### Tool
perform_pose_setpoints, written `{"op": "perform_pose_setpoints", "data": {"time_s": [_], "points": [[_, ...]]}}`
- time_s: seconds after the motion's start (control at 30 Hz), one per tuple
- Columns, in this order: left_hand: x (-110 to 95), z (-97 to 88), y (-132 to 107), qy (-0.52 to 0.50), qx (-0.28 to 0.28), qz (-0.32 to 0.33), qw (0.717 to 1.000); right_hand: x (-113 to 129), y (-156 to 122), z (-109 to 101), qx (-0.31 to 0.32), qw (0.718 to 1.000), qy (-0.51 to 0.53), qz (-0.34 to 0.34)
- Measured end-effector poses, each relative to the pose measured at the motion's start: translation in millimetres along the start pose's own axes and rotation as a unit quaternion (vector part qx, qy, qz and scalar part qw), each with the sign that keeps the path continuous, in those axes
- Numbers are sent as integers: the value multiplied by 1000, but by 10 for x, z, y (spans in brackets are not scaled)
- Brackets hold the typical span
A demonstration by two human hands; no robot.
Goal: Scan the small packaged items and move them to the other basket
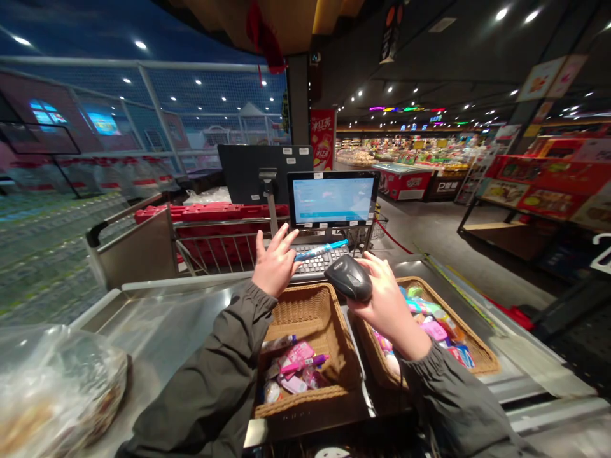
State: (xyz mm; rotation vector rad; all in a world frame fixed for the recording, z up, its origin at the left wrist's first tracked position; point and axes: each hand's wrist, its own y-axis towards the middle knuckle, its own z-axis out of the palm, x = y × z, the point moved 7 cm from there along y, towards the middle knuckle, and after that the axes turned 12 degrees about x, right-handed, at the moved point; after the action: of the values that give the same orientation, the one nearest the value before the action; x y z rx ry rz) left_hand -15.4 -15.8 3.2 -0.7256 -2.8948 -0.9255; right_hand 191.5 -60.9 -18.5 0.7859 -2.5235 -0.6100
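Note:
My left hand [277, 262] is over the left basket's far edge, several fingers raised and apart. A slim blue pen-shaped item [323, 250] sticks out from its thumb side, held there, slanting up to the right across the keyboard. My right hand [384, 302] is closed around a black handheld barcode scanner [348, 278], whose head points left toward that item. Below my hands stands a wicker basket [341, 343] with a pink pen-shaped item [303, 364] and small packets inside. Under my right forearm, a second wicker basket [482, 356] holds colourful small goods, partly hidden by my arm.
A lit checkout screen [333, 200] and a keyboard [312, 259] stand beyond the baskets, with a second monitor [262, 172] turned away. On the metal counter [167, 324], a clear plastic bag [57, 381] lies at left. Behind is a metal cart [224, 245] with red crates.

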Motion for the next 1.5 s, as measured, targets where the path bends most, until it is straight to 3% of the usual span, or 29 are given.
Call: {"op": "perform_pose_setpoints", "data": {"time_s": [0.43,0.77,1.0,1.37,1.5], "points": [[66,127,-215,-13,39,8,999,43,-107,78,5,1000,1,12],[119,425,-585,-42,104,7,994,-54,-251,260,42,998,21,34],[56,786,-941,-56,184,12,981,-118,-342,426,64,997,25,22],[-40,1653,-1499,-113,329,19,937,-137,-476,646,107,993,45,37],[-75,1835,-1664,-107,344,22,933,-166,-526,702,115,992,48,29]]}}
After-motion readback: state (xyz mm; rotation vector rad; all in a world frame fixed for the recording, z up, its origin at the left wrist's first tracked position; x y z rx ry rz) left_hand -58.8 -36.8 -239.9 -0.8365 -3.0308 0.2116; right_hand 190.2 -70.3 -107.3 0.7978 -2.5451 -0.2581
